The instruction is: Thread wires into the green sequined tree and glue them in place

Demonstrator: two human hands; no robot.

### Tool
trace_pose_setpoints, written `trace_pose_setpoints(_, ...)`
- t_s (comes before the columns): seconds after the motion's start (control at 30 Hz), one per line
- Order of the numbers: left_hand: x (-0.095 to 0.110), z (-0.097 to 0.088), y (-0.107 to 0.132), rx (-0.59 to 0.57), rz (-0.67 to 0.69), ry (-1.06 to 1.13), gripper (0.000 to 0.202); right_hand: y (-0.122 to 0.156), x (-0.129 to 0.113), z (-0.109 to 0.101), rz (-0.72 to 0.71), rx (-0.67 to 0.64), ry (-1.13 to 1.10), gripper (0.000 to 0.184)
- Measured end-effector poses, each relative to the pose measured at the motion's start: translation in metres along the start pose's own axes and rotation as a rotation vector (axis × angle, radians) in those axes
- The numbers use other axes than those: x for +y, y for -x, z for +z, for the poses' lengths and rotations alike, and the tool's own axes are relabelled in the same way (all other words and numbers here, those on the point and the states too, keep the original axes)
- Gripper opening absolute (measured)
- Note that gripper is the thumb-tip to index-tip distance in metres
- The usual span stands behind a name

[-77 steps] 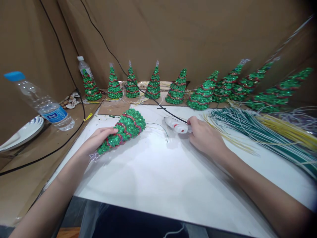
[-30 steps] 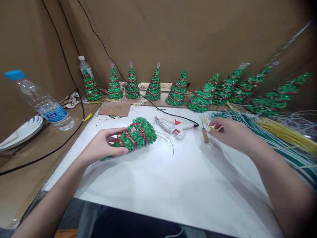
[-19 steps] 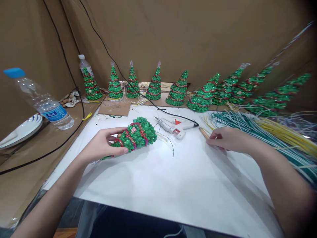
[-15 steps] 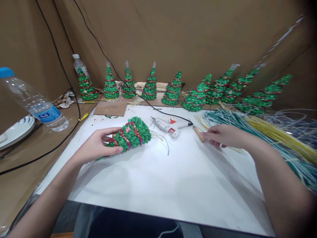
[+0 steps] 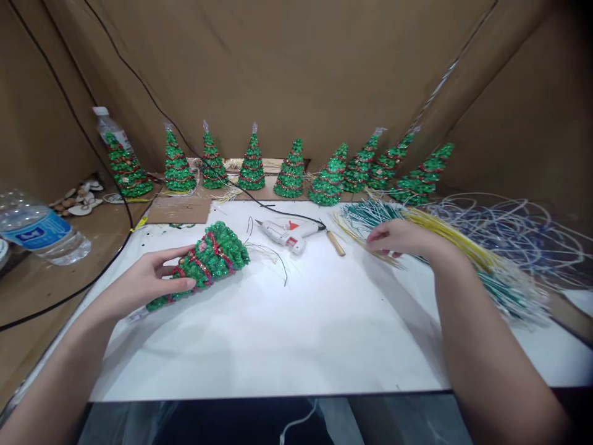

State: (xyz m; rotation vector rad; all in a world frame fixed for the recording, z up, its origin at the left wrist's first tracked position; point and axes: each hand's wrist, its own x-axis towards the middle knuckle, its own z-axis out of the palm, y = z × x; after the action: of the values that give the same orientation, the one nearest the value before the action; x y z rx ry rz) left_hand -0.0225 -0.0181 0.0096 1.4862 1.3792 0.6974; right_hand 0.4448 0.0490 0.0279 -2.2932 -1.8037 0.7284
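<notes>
A green beaded Christmas tree with red garland lies on its side on the white tabletop, tip toward me at the left. My left hand is closed around its narrower part, thumb on the near side. My right hand hovers palm down by the front ends of a bundle of green and white strands; its fingers are loosely bent and apart, with nothing visible in them. Left of that hand lies a tool with a wooden handle. A white glue gun rests between the tree and the tool.
Several finished beaded trees stand in a row along the back. A black cable crosses to the glue gun. At the left are a water bottle and a cardboard piece. Tangled clear and yellow strands spread at the right.
The view has turned right, so everything sits further left. My right hand has moved off from the wooden-handled tool toward the strands. My left hand still holds the tree.
</notes>
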Motion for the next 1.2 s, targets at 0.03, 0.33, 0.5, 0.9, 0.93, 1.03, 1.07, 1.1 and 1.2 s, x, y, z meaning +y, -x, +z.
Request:
trace_pose_setpoints(0.03,0.0,-0.001,0.0,-0.005,-0.005,-0.003,0.082,-0.001,-0.002,0.002,-0.027,0.0,0.009,0.008)
trace_pose_setpoints(0.33,-0.005,-0.004,-0.001,-0.031,-0.008,0.011,0.078,-0.016,-0.02,0.025,-0.145,0.177,0.129,0.008)
trace_pose_setpoints(0.5,-0.002,-0.004,0.0,-0.041,0.064,0.05,0.074,0.003,-0.024,0.011,-0.098,0.392,0.056,0.013)
trace_pose_setpoints(0.9,0.0,-0.004,0.001,0.006,0.091,0.088,0.076,0.018,-0.039,0.01,-0.504,1.322,-0.615,0.011)
trace_pose_setpoints(0.93,-0.001,-0.004,0.0,0.011,0.095,0.089,0.074,0.021,-0.044,0.011,-0.578,1.372,-0.627,0.012)
trace_pose_setpoints(1.03,-0.004,-0.006,-0.001,0.033,0.094,0.082,0.071,0.032,-0.058,0.014,-0.747,1.494,-0.666,0.016)
trace_pose_setpoints(1.07,-0.005,-0.006,-0.002,0.038,0.088,0.084,0.071,0.036,-0.064,0.017,-0.794,1.531,-0.68,0.018)
trace_pose_setpoints(1.1,-0.006,-0.006,-0.002,0.046,0.081,0.09,0.071,0.041,-0.07,0.019,-0.825,1.546,-0.694,0.019)
trace_pose_setpoints(1.2,-0.008,-0.006,-0.004,0.065,0.061,0.114,0.073,0.057,-0.087,0.031,-0.865,1.501,-0.741,0.015)
